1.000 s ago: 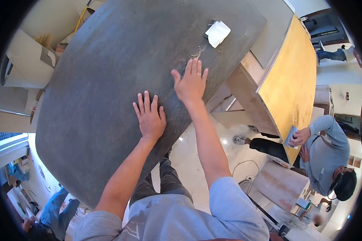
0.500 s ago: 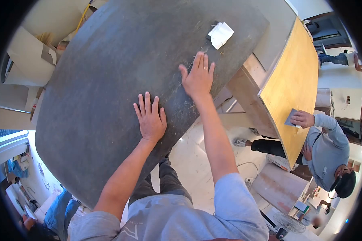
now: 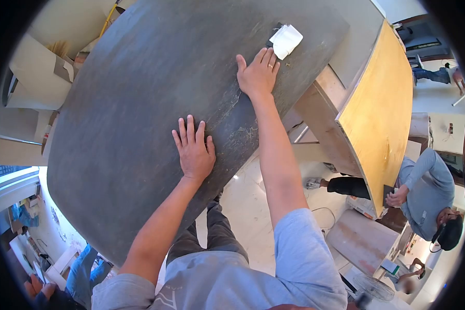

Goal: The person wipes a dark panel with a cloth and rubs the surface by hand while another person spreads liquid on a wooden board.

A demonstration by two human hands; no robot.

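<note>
A large dark grey panel point(image 3: 124, 103) with rounded corners spreads before me. My left hand point(image 3: 194, 152) lies flat on it near the edge closest to me, fingers spread, holding nothing. Farther forward and to the right, my right hand point(image 3: 258, 75) rests palm down with its fingers stretched out. Its fingertips are just beside a folded white cloth or paper point(image 3: 287, 41), which lies over something dark. Pale, stringy debris point(image 3: 245, 133) is scattered on the panel between my hands and its right edge.
On the right stands a yellowish wooden panel point(image 3: 377, 103); a co-worker point(image 3: 429, 191) holds a dark flat tool at its lower edge. White curved pieces point(image 3: 33, 77) are at the left. A fan point(image 3: 374, 287) and a worn board point(image 3: 361, 240) are at the lower right.
My right hand has slid forward to the white piece, and the debris is spread differently. My left hand has stayed in place. The co-worker's tool hand has moved down to the wooden panel's lower edge.
</note>
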